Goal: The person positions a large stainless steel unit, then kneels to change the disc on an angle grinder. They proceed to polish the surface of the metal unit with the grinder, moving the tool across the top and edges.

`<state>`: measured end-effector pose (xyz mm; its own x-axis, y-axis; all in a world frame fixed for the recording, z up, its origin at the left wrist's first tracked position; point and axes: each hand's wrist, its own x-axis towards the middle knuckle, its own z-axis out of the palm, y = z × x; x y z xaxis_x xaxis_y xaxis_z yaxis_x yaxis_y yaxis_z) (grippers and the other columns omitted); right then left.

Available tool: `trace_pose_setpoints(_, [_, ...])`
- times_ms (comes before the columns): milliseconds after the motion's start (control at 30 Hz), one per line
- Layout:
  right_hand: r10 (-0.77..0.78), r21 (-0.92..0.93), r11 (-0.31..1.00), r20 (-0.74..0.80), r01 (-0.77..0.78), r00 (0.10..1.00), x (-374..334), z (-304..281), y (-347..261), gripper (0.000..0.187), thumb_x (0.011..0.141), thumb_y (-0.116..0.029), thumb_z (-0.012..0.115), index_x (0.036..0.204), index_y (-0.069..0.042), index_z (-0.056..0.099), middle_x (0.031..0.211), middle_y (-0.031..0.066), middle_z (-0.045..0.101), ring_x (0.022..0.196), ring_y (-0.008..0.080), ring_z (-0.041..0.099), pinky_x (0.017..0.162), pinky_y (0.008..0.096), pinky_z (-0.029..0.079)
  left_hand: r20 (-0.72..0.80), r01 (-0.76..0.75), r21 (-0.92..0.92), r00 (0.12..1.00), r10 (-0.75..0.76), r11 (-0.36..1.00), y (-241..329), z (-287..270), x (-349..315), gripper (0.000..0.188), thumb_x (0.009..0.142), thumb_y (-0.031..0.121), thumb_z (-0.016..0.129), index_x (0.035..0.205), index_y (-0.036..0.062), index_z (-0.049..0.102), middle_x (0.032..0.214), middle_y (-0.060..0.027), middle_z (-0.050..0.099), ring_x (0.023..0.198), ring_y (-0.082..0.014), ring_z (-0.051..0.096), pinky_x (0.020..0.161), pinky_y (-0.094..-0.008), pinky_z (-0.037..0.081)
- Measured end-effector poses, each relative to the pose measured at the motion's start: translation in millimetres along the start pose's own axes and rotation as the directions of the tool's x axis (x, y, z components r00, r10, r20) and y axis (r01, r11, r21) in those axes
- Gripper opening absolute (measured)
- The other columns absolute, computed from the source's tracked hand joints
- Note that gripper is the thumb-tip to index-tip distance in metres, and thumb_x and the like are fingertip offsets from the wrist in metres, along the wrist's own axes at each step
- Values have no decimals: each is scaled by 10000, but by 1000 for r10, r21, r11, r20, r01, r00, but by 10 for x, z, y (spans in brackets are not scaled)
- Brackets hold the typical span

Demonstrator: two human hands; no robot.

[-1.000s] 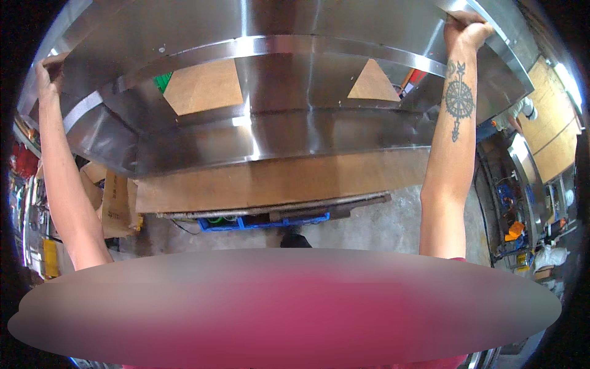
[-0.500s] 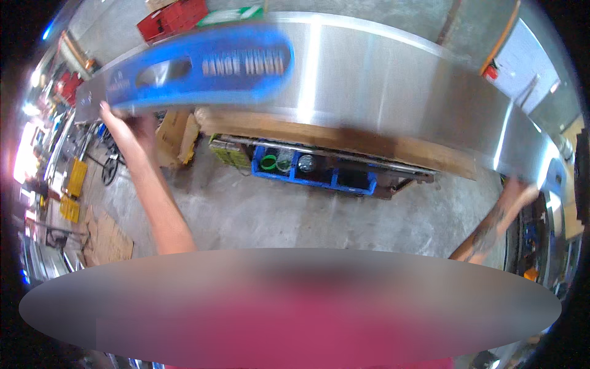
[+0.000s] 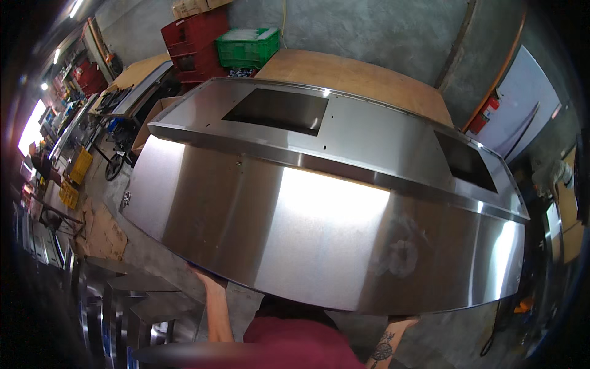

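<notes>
A large steel casing is in front of the person, across the middle of the view, with its long near edge close to the body. Its wide lower face is smooth and reflects bright bands of light; on the right part there is a pale smudge. Above a raised lip, the upper panel has two dark openings, one to the left and one to the right, and a few small holes.

The left hand grasps the near edge from below, on its left part. The right hand holds the same edge farther to the right; its fingers are hidden under the metal, so one cannot tell how tightly they are closed. The right forearm carries a dark tattoo.

Just beyond the far edge of the casing lies a brown board. To its left stand a green crate and red crates. On the far right side, a red fire extinguisher is near a white panel, which leans on the grey wall. At the lower left, shiny metal parts are near the left forearm.
</notes>
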<state>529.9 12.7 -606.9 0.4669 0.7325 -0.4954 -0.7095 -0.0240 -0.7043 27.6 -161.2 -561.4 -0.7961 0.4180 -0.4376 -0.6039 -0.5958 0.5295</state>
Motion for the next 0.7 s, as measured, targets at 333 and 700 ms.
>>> trace_pose_setpoints(333, [-27,-2,1000,-134,27,991,466,38,64,418,995,-429,403,1170,-91,578,1137,64,598,994,240,576,909,436,520,-68,-10,36,998,12,999,-235,-20,609,755,1064,707,305,1521,137,496,1520,-65,515,1352,-295,516,1126,-468,441])
trace_pose_setpoints(700, [12,-16,1000,-177,-15,984,1338,1417,715,476,1008,-458,383,1248,-88,564,1218,71,592,1078,241,569,960,433,504,-225,-184,114,952,206,976,-1413,1017,2200,603,1135,501,359,1443,18,548,1380,-108,621,1130,-299,668,921,-437,576])
